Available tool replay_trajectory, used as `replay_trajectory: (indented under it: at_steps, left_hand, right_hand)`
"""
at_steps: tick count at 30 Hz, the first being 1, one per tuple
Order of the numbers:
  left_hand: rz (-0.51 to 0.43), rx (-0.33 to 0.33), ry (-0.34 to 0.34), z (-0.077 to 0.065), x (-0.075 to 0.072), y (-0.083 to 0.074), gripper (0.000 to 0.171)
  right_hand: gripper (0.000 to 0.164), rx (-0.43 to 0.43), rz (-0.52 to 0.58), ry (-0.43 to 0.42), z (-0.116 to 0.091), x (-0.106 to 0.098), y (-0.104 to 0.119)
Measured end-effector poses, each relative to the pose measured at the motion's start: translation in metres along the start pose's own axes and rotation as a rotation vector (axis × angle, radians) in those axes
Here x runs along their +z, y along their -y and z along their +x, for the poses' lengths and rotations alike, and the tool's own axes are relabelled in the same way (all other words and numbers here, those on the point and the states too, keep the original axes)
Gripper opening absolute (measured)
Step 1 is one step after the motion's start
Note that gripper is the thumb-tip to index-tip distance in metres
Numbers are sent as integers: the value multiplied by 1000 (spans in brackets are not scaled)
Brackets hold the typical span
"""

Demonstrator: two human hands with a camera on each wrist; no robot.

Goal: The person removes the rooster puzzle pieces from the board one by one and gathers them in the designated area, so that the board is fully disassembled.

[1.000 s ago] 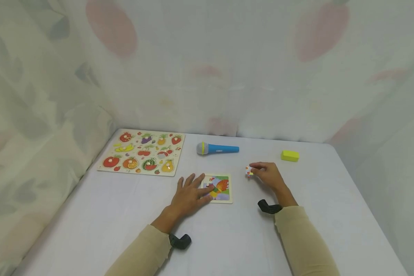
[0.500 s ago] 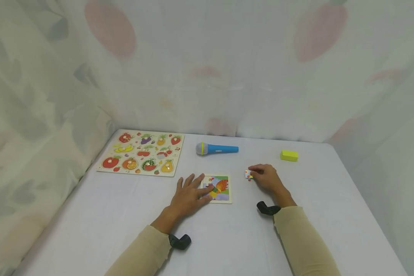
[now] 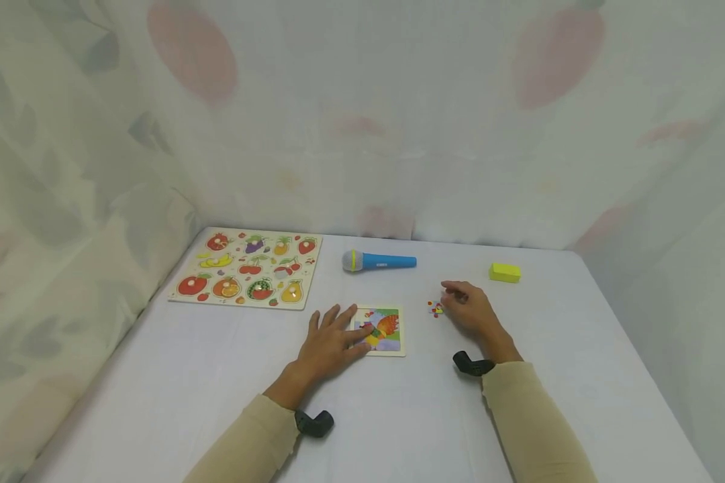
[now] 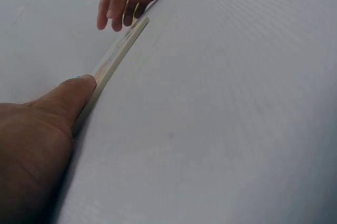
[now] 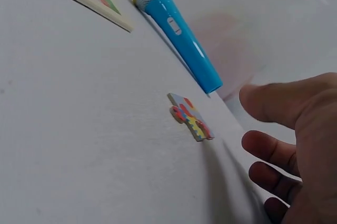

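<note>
A small jigsaw piece (image 5: 190,117), printed in red, yellow and blue, lies flat on the white table. My right hand (image 3: 472,311) hovers just right of it; in the right wrist view a gap shows between the piece and the loosely bent fingers (image 5: 269,149). With fingers spread, my left hand (image 3: 331,345) rests on the left side of a small square puzzle board (image 3: 393,330) that bears a colourful picture. The left thumb (image 4: 79,90) presses the board's edge in the left wrist view. Part of the picture is hidden under the left fingers.
A blue toy microphone (image 3: 389,261) lies behind the puzzle board. At the back left is a larger fruit peg board (image 3: 264,270). A yellow block (image 3: 505,272) sits at the back right. Patterned cloth (image 3: 362,121) hangs behind the table.
My right hand has let go of the jigsaw piece and lifted slightly off it, fingers parting. The piece now lies on the table, more fully visible. My left hand has stayed put.
</note>
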State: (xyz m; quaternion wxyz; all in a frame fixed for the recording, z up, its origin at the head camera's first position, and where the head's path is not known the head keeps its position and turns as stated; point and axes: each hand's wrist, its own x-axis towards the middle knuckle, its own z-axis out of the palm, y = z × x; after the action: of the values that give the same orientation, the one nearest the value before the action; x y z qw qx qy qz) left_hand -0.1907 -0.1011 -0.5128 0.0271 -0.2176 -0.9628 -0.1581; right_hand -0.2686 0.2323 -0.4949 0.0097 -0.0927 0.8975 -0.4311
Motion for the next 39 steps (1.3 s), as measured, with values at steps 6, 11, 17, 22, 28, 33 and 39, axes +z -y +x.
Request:
replay_trajectory:
  at_steps: [6, 11, 17, 22, 28, 33, 39]
  left_hand:
    - [-2, 1, 4, 0, -1, 0, 47]
    - [9, 8, 1, 0, 0, 1, 47]
    - [5, 4, 6, 0, 0, 1, 47]
    - [2, 2, 6, 0, 0, 2, 47]
    - [-9, -3, 6, 0, 0, 2, 47]
    - [-5, 3, 1, 1, 0, 1, 47]
    - [-6, 0, 5, 0, 0, 1, 47]
  right_hand:
    - [47, -40, 56, -35, -3, -6, 4]
    - [50, -88, 100, -83, -8, -10, 10]
    - [49, -130, 98, -146, -16, -15, 23]
    - [48, -178, 108, -190, -21, -15, 39]
    - [47, -263, 124, -211, -25, -12, 60]
    - [45, -322, 127, -218, -25, -6, 72]
    - [46, -348, 140, -200, -23, 7, 84]
